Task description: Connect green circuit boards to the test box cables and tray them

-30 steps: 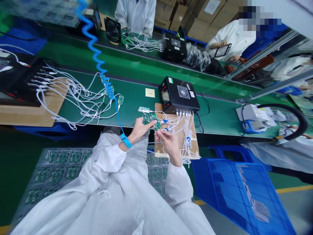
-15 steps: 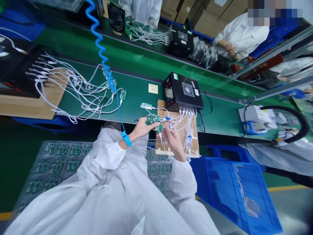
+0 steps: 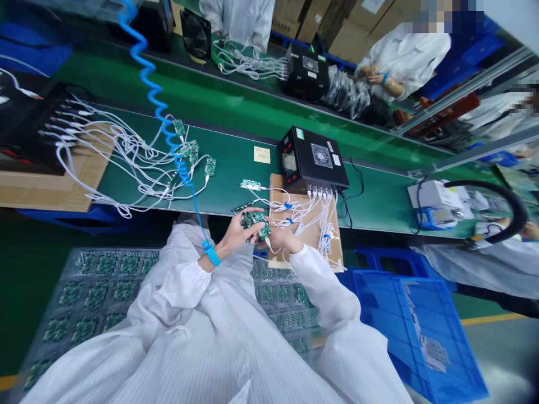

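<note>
My left hand (image 3: 239,233) is closed around a small group of green circuit boards (image 3: 252,220), its thumb lying across the top. A white cable plug (image 3: 268,242) sits at the boards' lower right edge. My right hand (image 3: 281,239) meets the boards from the right, its fingers curled in by the plug and partly hidden. Just beyond, another circuit board (image 3: 250,184) lies on the green bench with a white cable in it. A blue wrist strap (image 3: 211,253) with a coiled cord circles my left wrist.
A black box with a fan (image 3: 318,160) feeds white cables over a cardboard sheet (image 3: 309,224). More cabled boards (image 3: 190,151) lie to the left. Clear trays of boards (image 3: 96,294) are below the bench. A blue bin (image 3: 421,331) stands at right. Co-workers sit across.
Both hands and the boards have shifted slightly left and down. My right hand has moved in against the boards, its forearm now more slanted, its fingers more hidden.
</note>
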{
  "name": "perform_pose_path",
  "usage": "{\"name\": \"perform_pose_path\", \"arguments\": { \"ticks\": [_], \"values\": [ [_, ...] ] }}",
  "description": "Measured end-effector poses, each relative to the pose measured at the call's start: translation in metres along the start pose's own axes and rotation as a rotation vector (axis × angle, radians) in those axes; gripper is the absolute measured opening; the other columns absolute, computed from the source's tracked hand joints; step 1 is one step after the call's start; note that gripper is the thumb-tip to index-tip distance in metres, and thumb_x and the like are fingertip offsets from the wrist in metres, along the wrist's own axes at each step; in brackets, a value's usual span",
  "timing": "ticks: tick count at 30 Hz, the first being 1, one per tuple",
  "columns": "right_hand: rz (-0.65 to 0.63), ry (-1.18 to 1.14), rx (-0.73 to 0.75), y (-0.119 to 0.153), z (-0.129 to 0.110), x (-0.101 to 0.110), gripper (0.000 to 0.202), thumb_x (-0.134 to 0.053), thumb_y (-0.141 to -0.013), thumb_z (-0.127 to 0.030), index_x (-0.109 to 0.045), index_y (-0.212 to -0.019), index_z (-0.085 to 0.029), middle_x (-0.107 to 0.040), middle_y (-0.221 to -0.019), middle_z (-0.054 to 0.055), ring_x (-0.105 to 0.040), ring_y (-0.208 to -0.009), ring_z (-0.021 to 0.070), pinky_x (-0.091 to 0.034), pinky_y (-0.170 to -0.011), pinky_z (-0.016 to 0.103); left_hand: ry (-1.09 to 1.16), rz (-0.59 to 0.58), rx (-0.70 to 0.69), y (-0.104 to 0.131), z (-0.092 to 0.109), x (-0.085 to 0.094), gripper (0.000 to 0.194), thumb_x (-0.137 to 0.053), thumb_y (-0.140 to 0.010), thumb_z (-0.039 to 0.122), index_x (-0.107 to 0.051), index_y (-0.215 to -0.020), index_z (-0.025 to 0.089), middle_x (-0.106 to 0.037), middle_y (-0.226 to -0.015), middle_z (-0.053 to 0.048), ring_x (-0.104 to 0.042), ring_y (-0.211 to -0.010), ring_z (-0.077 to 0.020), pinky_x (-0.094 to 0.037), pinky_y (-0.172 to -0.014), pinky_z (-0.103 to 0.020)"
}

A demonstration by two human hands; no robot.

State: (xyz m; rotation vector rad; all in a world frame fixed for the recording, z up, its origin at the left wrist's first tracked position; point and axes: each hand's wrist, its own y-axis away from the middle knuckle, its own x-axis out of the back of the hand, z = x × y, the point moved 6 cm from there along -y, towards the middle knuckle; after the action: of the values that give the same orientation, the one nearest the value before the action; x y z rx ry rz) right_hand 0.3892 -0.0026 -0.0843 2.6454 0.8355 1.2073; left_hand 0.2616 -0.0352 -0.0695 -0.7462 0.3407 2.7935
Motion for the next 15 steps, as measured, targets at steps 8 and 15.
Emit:
{"name": "perform_pose_path", "arguments": {
  "ticks": [8,15],
  "values": [
    [0.429,-0.218,-0.046,0.065,0.015,0.058,0.052,-0.051,-0.099,-0.062,-0.075,-0.113,-0.018,-0.065,-0.069,0.001,-0.053,-0.052,0.0144,-0.042,-0.051,0.026,0.253,-0.032,0.029,-0.009,0.007,-0.009,0.062,-0.087,-0.072,0.056,-0.062,-0.111,0.016,-0.072,-0.103,-0.01,-0.055,-0.06,-0.0069,-0.041,-0.047,-0.02],
    [0.638,-0.317,0.023,0.071,0.001,0.042,0.057,-0.041,-0.103,-0.063,-0.069,-0.13,-0.021,-0.059,-0.073,0.001,-0.054,-0.07,0.0178,-0.046,-0.069,0.032,0.347,-0.063,0.082,-0.017,-0.002,-0.02,0.054,-0.086,-0.074,0.057,-0.066,-0.101,0.015,-0.071,-0.1,-0.008,-0.048,-0.056,-0.0039,-0.038,-0.047,-0.019]
  ]
}}
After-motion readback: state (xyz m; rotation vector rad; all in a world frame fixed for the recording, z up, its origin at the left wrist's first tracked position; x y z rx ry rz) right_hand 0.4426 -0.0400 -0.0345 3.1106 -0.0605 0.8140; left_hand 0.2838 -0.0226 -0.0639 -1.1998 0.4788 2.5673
